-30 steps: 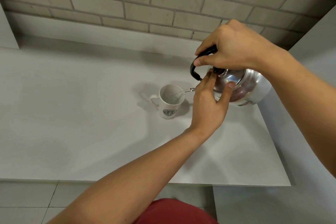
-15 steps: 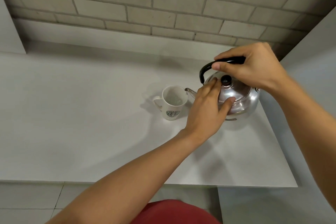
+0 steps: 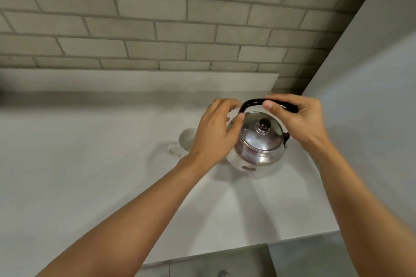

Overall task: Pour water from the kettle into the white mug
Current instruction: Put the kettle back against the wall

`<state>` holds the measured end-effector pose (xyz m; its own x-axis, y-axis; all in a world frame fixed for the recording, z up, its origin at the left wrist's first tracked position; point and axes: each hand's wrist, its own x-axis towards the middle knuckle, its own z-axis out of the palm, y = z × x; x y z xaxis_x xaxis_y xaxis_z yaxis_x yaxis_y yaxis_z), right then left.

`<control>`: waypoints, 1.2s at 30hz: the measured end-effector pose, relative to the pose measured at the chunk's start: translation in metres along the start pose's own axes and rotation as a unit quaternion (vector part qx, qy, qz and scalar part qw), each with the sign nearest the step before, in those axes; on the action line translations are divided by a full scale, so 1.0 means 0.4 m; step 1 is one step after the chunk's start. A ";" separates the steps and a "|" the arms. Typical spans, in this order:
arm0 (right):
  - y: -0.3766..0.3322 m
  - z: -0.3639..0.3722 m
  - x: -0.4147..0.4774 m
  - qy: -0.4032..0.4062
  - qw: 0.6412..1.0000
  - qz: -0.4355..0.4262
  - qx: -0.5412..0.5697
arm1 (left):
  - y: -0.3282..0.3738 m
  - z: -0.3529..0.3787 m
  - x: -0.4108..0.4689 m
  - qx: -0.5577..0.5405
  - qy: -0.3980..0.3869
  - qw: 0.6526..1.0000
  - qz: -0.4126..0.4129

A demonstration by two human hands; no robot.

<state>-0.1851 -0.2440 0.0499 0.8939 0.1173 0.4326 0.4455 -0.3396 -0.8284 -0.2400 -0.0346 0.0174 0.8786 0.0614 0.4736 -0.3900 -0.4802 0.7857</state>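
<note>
A shiny steel kettle [image 3: 261, 141] with a black knob on its lid and a black arched handle stands upright on the white counter [image 3: 90, 175]. My right hand [image 3: 299, 119] is shut on the kettle's handle from above. My left hand [image 3: 216, 132] rests against the kettle's left side, fingers curled, thumb on the lid's edge. The white mug [image 3: 185, 141] stands just left of the kettle; my left hand hides most of it, and only part of its rim and its handle show, blurred.
A grey brick wall [image 3: 157, 29] with a low white ledge runs along the back of the counter. A white wall panel [image 3: 371, 96] closes the right side. The counter's front edge lies near the bottom, with tiled floor below it.
The kettle went from tilted with its spout over the mug to upright on the counter. My left hand slid off the lid to the kettle's left side. The camera view shifted.
</note>
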 end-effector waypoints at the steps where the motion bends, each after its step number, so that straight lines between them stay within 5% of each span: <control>1: 0.000 -0.001 -0.004 0.009 1.000 0.003 0.007 | 0.006 -0.010 0.021 0.000 -0.025 1.000 -0.007; 5: -0.006 0.002 -0.010 0.022 0.999 0.011 0.024 | 0.011 -0.026 0.087 0.041 -0.156 0.987 -0.010; 8: -0.018 0.004 0.000 0.030 0.999 0.014 0.041 | 0.011 -0.021 0.116 0.048 -0.182 0.982 0.004; 20: 0.134 -0.009 0.217 -0.025 0.996 0.070 0.039 | -0.117 0.037 0.319 0.036 -0.070 0.995 -0.068; 36: 0.427 0.208 0.474 -0.037 0.994 0.093 0.039 | -0.430 0.123 0.532 0.000 0.006 0.976 -0.216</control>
<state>0.0648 -0.2021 -0.0392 0.9613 0.1283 0.2437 0.2714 -0.2890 -0.9181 0.0277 0.0178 -0.0364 0.9576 0.2690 0.1036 0.0158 -0.4079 0.9129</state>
